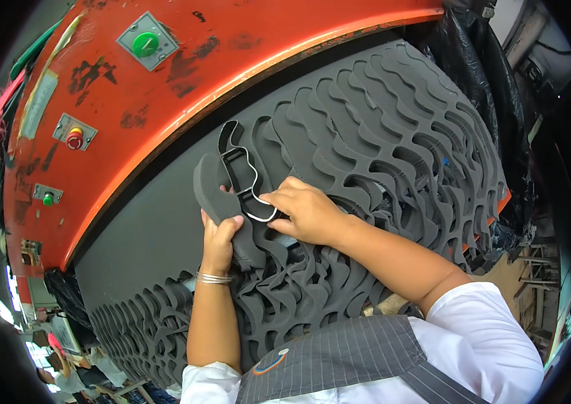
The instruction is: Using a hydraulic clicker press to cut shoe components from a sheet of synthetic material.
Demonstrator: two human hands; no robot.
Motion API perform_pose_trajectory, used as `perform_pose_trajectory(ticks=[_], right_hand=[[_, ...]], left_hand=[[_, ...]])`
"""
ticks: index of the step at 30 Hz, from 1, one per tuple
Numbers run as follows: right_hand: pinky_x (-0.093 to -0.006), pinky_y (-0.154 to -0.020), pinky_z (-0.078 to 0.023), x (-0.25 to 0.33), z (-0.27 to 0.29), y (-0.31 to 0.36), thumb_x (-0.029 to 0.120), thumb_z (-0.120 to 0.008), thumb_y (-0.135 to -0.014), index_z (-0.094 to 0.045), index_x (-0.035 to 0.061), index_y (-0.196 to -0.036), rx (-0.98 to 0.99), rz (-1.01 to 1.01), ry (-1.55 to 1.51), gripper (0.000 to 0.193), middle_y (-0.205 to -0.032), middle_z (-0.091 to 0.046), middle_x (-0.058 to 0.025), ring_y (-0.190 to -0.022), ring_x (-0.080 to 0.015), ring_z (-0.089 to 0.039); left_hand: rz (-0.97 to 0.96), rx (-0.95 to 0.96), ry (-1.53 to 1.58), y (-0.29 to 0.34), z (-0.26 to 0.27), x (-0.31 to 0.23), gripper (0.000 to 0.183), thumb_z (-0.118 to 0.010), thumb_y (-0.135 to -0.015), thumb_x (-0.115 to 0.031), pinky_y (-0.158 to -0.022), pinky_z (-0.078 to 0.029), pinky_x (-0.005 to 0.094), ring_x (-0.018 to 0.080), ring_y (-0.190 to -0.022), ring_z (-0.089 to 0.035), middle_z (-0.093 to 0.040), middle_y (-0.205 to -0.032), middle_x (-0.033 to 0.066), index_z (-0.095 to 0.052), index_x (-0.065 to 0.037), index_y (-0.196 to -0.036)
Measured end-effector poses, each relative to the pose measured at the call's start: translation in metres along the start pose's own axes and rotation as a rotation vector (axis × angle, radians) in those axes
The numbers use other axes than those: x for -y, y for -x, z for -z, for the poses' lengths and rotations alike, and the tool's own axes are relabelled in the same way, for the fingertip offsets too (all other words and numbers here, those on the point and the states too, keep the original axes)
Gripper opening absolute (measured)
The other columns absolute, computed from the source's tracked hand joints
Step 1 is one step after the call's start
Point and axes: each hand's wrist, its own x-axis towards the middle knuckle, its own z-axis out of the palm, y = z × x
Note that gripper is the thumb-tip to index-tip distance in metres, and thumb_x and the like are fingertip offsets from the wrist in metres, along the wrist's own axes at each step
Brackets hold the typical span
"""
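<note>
My left hand (pixel 220 237) is closed around dark grey, sole-shaped foam pieces (pixel 212 185), its thumb lying on the near side. How many pieces it holds is hard to tell. Just to the right, a sole-shaped metal cutting die (pixel 256 178) with a pale edge and crossbars lies slanted over the grey foam sheet (pixel 144 198). The thumb and fingers of my right hand (pixel 309 212) pinch the near, rounded end of this die. A sole-shaped outline shows in the foam right beside the die.
Cut-out foam webbing (pixel 373 135) spreads to the right, with more strips (pixel 144 313) hanging at the near left. Beyond stands an orange machine beam (pixel 184 67) with a green knob (pixel 145 45) and a red button (pixel 75 139). Black plastic (pixel 477 60) hangs at far right. Another person (pixel 70 380) is at lower left.
</note>
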Motion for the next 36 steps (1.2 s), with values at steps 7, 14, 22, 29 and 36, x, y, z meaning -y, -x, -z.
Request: perform_pose_trajectory(ticks=[7,14,22,29,36], right_hand=[[-0.0361,-0.075,-0.049,-0.001,-0.003,-0.001,0.014,-0.076,-0.062,-0.062,0.0014,-0.108,-0.011,0.034,0.067,0.05,-0.083,-0.061,-0.0097,-0.084,-0.0255,-0.057],[-0.0374,-0.078,-0.048,0.004,-0.003,0.001,0.017,-0.074,-0.062,-0.062,0.0023,-0.104,0.021,-0.021,0.128,0.046,-0.087,-0.063,-0.0083,-0.087,-0.0254,-0.057],[-0.0389,-0.084,-0.046,0.021,0.01,0.019,0.031,-0.075,-0.073,-0.057,0.0034,-0.116,-0.111,0.051,0.423,0.054,-0.102,-0.062,-0.0132,-0.094,-0.0304,-0.057],[-0.0308,-0.056,-0.048,0.115,0.044,-0.055,0.022,-0.076,-0.076,-0.054,0.0025,-0.094,-0.351,0.088,0.02,0.035,-0.07,-0.058,-0.0067,-0.059,-0.0193,-0.057],[-0.0296,-0.054,-0.048,0.159,0.057,-0.033,0.014,-0.063,-0.088,-0.053,0.0047,-0.087,-0.24,0.014,-0.019,0.014,-0.058,-0.054,-0.0031,-0.054,-0.0156,-0.055]], left_hand=[[-0.033,0.062,-0.093,-0.002,0.004,0.0,0.075,-0.055,-0.071,-0.018,-0.114,-0.01,0.0396,0.0271,-0.138,-0.025,-0.035,-0.144,0.0167,-0.032,0.006,-0.139],[-0.039,0.094,-0.346,-0.001,-0.001,-0.01,0.077,-0.055,-0.072,-0.016,-0.111,-0.023,0.0357,0.0264,-0.133,-0.033,-0.032,-0.145,0.0185,-0.026,0.006,-0.141],[-0.346,-0.338,0.029,0.032,0.052,-0.028,0.022,-0.06,-0.082,-0.007,-0.082,-0.049,0.0322,0.0169,-0.087,-0.064,-0.067,-0.085,0.008,-0.055,0.0,-0.101],[-1.051,-1.337,-0.281,0.097,0.213,-0.092,0.016,-0.063,-0.086,-0.011,-0.067,-0.046,0.0296,0.0143,-0.072,-0.054,-0.058,-0.085,0.0042,-0.055,0.001,-0.092],[-0.592,-0.88,-0.168,0.144,0.221,-0.08,0.025,-0.059,-0.082,-0.01,-0.068,-0.041,0.0261,0.0101,-0.076,-0.049,-0.053,-0.088,0.001,-0.052,-0.001,-0.104]])
